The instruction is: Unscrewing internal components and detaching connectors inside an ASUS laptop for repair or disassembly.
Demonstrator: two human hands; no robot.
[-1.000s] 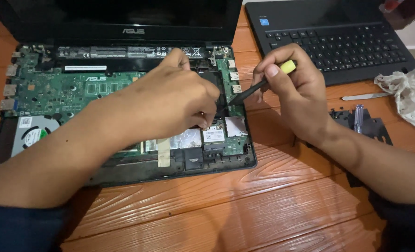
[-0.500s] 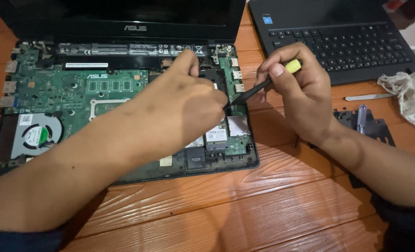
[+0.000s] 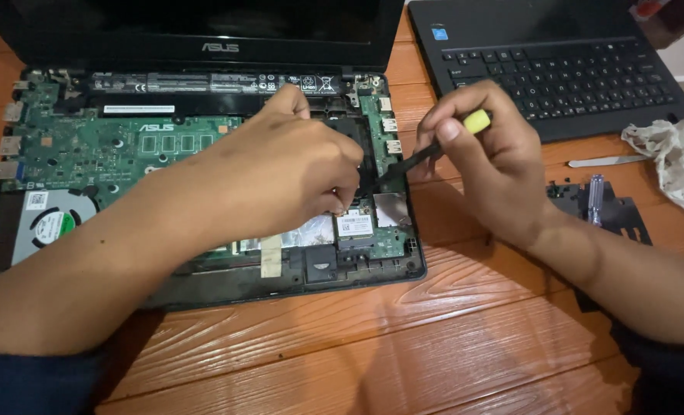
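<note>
An opened laptop base [image 3: 226, 288] lies on the wooden table, its green circuit board [image 3: 88, 150] bare. My left hand [image 3: 288, 173] rests curled over the board's right half, fingertips pressed down near a black part; whether it grips anything is hidden. My right hand [image 3: 484, 157] holds a screwdriver with a yellow-capped black handle [image 3: 476, 121]. Its dark shaft [image 3: 407, 163] slants down-left to the board, just right of my left fingertips. A small wireless card [image 3: 355, 225] sits just below the tip.
The cooling fan [image 3: 49, 227] sits at the board's lower left. A second black laptop keyboard [image 3: 565, 73] lies at the upper right. A crumpled white cloth [image 3: 676, 157], a flat metal tool [image 3: 607, 161] and a black part with a blue-handled screwdriver [image 3: 597, 201] lie at the right.
Both hands stay on the same spot of the board. The screwdriver handle has shifted slightly; the view has drifted a little.
</note>
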